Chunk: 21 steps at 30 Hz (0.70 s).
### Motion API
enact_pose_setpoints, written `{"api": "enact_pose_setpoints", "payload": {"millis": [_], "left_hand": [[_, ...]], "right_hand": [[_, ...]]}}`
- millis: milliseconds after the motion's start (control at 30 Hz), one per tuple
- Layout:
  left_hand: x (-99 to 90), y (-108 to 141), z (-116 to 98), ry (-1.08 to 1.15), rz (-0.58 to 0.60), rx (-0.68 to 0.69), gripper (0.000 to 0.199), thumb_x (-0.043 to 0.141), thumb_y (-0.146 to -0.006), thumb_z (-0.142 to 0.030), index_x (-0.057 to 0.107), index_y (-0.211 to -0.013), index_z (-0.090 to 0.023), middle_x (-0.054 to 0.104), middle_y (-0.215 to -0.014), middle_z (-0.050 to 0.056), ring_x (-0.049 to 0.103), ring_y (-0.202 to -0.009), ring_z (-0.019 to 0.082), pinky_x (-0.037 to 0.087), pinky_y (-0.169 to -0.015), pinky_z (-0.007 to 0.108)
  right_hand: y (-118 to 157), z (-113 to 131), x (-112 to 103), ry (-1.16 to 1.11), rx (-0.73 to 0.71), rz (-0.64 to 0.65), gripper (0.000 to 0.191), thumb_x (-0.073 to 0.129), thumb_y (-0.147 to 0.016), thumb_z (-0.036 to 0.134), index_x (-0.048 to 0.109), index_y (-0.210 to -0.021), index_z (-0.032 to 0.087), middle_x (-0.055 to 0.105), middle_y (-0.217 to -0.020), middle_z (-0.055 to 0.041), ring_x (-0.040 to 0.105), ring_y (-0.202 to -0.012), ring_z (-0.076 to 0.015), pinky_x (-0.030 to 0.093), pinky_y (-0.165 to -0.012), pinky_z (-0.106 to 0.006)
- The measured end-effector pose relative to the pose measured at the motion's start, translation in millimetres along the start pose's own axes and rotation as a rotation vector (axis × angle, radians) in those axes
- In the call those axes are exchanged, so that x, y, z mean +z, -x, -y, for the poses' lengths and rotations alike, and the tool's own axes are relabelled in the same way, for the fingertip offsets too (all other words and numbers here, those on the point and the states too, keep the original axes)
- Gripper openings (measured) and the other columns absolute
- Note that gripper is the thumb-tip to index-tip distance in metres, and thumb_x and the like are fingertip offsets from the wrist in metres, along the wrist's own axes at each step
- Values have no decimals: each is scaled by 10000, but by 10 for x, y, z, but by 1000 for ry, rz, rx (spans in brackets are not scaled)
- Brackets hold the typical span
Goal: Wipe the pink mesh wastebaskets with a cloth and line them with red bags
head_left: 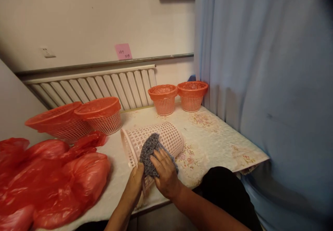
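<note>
A pale pink plastic wastebasket (pixel 166 134) with a lattice wall lies on its side on the table, its mouth facing left. My left hand (pixel 135 179) is closed on the basket's rim at the near side. Under my right hand (pixel 164 171) a dark grey cloth (pixel 151 148) is pressed against the outside of the basket wall. The right fingers lie fairly flat over the cloth, which drapes along the basket's near side.
Red plastic bags (pixel 65 179) are heaped at the left. Lined baskets stand behind: two at the back left (pixel 104 120), two at the back right (pixel 165 106). The flowered tablecloth (pixel 215 144) reaches a blue curtain (pixel 260 85). A radiator (pixel 109 85) runs along the wall.
</note>
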<state>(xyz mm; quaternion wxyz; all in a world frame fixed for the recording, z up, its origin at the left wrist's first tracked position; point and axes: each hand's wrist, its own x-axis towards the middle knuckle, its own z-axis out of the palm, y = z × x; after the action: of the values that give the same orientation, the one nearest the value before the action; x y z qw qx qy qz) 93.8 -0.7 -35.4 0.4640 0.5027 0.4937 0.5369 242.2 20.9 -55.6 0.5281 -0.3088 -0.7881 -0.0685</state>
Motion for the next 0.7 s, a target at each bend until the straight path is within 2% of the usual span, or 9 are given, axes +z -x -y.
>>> {"api": "enact_pose_setpoints", "payload": {"millis": [133, 267, 367, 567, 633, 700], "left_hand": [[-36, 93, 226, -39, 25, -18, 696, 506, -763, -705, 672, -1079, -107, 725, -1064, 132, 623, -1081, 320, 443, -1003, 432], [-42, 122, 126, -139, 11, -8, 656, 465, -776, -712, 701, -975, -133, 748, -959, 131, 637, -1046, 324, 486, -945, 415], [-57, 138, -19, -182, 15, -31, 657, 434, -772, -735, 704, -908, -151, 755, -901, 125, 641, -1031, 330, 510, -906, 406], [-92, 204, -68, -181, -13, -53, 693, 421, -757, -762, 699, -892, -141, 752, -919, 132, 637, -1041, 331, 488, -943, 412], [-86, 203, -66, -132, -15, -62, 713, 434, -752, -763, 695, -943, -127, 747, -959, 146, 628, -1068, 338, 472, -968, 435], [-70, 182, -86, -55, -26, -80, 747, 446, -743, -767, 683, -1010, -111, 737, -1009, 161, 615, -1101, 345, 461, -985, 454]], "right_hand": [[19, 23, -3, -7, -9, -3, 551, 426, -774, 151, 456, -1323, 110, 482, -1366, -165, 338, -1361, -281, 367, -1080, -534], [-22, -120, -8, -6, 30, -1, 610, 427, -733, 101, 451, -1342, 126, 486, -1376, -143, 352, -1356, -264, 338, -1103, -525], [-69, -388, -29, 24, 198, -55, 633, 412, -723, 53, 455, -1351, 124, 508, -1365, -129, 393, -1332, -240, 324, -1120, -494], [-106, -967, -151, 93, 764, -205, 536, 437, -751, 99, 544, -1276, 90, 594, -1269, -161, 555, -1185, -260, 428, -1036, -437], [-103, -1026, -158, 95, 829, -234, 531, 445, -750, 103, 555, -1269, 110, 613, -1248, -149, 578, -1155, -253, 443, -1019, -417], [-99, -983, -133, 76, 758, -246, 556, 442, -739, 82, 547, -1282, 139, 606, -1263, -124, 566, -1171, -240, 437, -1029, -412]]}}
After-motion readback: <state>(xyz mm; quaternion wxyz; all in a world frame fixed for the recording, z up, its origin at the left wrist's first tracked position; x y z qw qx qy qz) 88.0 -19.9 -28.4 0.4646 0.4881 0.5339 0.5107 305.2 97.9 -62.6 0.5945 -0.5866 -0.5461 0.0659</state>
